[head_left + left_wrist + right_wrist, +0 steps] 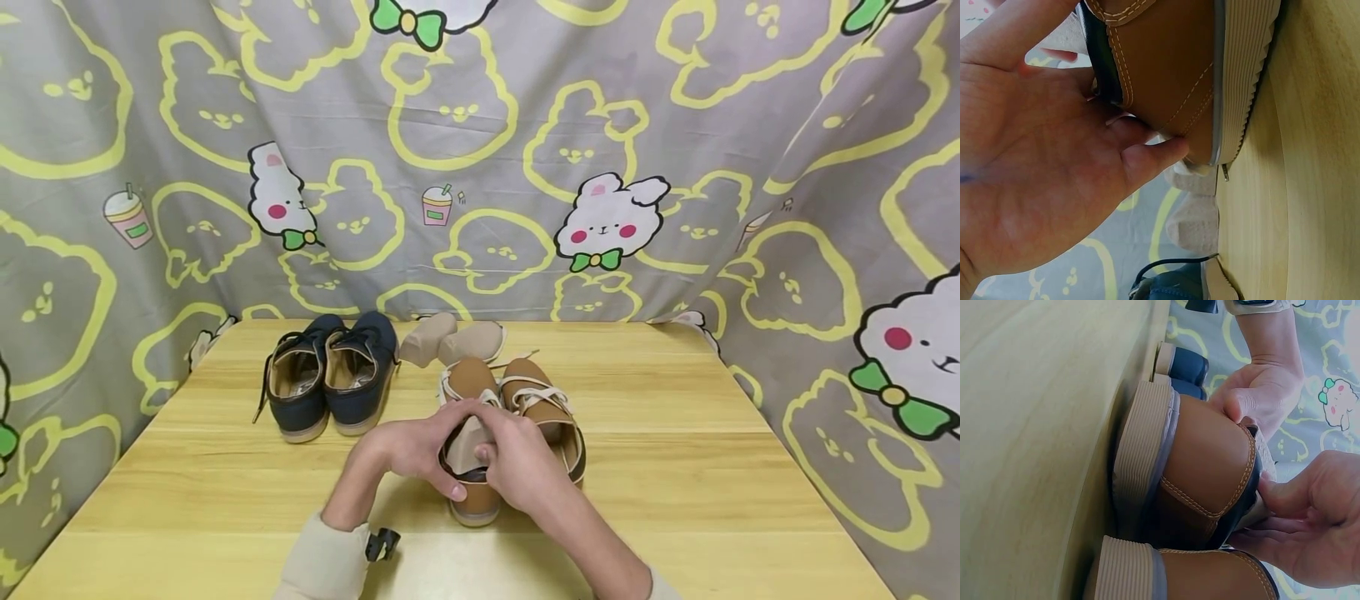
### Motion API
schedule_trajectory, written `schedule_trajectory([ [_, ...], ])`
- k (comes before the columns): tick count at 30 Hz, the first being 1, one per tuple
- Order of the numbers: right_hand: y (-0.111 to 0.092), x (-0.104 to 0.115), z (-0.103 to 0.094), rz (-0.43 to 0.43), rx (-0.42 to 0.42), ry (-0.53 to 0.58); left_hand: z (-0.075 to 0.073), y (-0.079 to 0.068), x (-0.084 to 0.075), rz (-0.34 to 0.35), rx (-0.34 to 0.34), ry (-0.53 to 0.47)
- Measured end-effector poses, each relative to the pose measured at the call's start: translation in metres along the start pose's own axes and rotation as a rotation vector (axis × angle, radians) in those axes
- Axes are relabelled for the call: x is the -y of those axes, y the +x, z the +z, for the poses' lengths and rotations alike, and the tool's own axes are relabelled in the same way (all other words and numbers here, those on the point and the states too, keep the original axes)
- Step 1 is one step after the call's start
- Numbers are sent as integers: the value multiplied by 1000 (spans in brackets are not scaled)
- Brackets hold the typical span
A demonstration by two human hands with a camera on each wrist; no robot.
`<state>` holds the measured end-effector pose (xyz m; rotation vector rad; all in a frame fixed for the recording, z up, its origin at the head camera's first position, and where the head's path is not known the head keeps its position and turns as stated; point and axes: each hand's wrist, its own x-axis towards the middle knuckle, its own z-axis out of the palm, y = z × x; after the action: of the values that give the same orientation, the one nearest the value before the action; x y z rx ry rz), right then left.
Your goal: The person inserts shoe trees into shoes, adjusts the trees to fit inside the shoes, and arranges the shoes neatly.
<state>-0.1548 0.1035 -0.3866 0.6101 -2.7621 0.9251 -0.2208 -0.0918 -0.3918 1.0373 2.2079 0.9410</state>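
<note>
Two brown shoes with white laces stand side by side in the head view, toes pointing away. My left hand (411, 448) holds the left brown shoe (477, 502) around its opening, thumb at the heel and fingers along the side. Inside that opening sits a beige shoe form (463, 448). My right hand (525, 460) pinches the form from the right; in the right wrist view the fingers (1285, 495) reach in over the dark collar. Close beside is the right brown shoe (531, 405), partly covered by my right hand.
A pair of navy shoes (360, 407) with dark laces stands to the left. Behind the brown shoes lie two more beige shoe forms (472, 343). The wooden table (675, 467) meets a patterned curtain (480, 250) at the back and sides.
</note>
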Motion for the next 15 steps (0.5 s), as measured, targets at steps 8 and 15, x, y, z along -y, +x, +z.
schedule_trajectory([
  [8,1,-1,-5,8,36,49,0,-1,1,-3,4,-17],
  [15,1,-2,-16,42,23,62,0,2,0,6,10,-31],
])
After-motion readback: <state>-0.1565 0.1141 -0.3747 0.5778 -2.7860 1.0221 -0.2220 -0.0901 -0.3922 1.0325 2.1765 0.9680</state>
